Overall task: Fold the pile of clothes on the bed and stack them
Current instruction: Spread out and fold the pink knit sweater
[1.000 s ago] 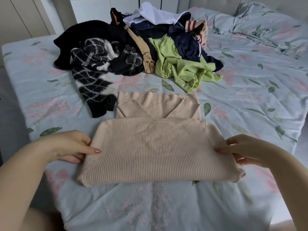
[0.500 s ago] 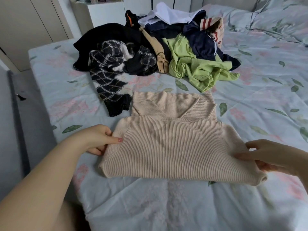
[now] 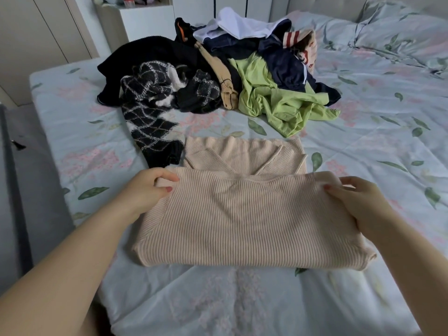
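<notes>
A beige ribbed sweater (image 3: pixel 244 214) lies partly folded on the bed, its lower half doubled over so the far part still shows beyond the fold. My left hand (image 3: pixel 148 190) pinches the top left corner of the folded layer. My right hand (image 3: pixel 358 200) grips the top right corner. Behind the sweater sits the unfolded pile: a black and white diamond-pattern knit (image 3: pixel 155 112), a lime green top (image 3: pixel 278 98), a navy garment (image 3: pixel 286 64), a white one (image 3: pixel 240 25) and a tan piece (image 3: pixel 225 81).
The bed (image 3: pixel 388 132) has a pale floral sheet, with pillows (image 3: pixel 407 32) at the far right. A white cabinet (image 3: pixel 145 20) stands behind the pile. The bed's left edge drops to the floor (image 3: pixel 24 190).
Both hands slid from the sweater's side edges up to the far corners of the folded layer and took hold of them. The view shifted slightly left.
</notes>
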The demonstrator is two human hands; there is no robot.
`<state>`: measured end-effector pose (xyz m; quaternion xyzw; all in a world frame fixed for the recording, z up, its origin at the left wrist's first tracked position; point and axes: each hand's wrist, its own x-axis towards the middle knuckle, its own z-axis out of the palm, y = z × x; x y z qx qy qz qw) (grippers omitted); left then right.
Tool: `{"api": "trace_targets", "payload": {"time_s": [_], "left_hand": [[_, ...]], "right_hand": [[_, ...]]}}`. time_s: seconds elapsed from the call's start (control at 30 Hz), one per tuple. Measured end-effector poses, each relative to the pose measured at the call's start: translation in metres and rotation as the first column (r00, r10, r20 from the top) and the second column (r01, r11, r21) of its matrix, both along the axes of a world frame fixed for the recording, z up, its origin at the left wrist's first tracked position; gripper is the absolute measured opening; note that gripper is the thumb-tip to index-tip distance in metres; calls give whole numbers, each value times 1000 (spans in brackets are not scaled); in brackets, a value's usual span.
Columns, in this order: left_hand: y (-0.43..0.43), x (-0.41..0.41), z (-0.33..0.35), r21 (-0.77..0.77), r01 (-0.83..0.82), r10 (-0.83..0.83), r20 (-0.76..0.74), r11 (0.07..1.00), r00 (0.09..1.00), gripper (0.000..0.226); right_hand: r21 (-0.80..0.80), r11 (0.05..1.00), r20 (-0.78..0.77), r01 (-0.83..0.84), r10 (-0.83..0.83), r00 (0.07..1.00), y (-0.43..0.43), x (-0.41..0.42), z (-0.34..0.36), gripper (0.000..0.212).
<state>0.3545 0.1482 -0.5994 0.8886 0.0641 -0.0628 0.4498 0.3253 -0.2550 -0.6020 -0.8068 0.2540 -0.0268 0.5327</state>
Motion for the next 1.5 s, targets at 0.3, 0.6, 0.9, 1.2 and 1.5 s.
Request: {"api": "trace_targets", "payload": {"time_s": [0.3, 0.6, 0.9, 1.2, 1.5], "left_hand": [[6, -4, -12, 316, 83, -78, -26, 945, 997, 34], [-10, -38, 2, 334, 560, -632, 166, 758, 757, 68], [-19, -59, -40, 670, 550, -670, -104, 499, 735, 70], [-13, -76, -29, 635, 585, -659, -154, 504, 736, 84], [5, -118, -36, 604, 272, -453, 169, 749, 875, 71]], "right_hand": [[-338, 932, -164, -132, 80, 983, 3, -4, 1, 46], [-643, 570, 0, -511, 667, 745, 11, -36, 8, 59], [-598, 282, -395, -751, 712, 581, 0, -58, -28, 62], [-513, 276, -391, -812, 767, 508, -11, -72, -7, 86], [-592, 289, -322, -752, 771, 550, -32, -99, -18, 80]]}}
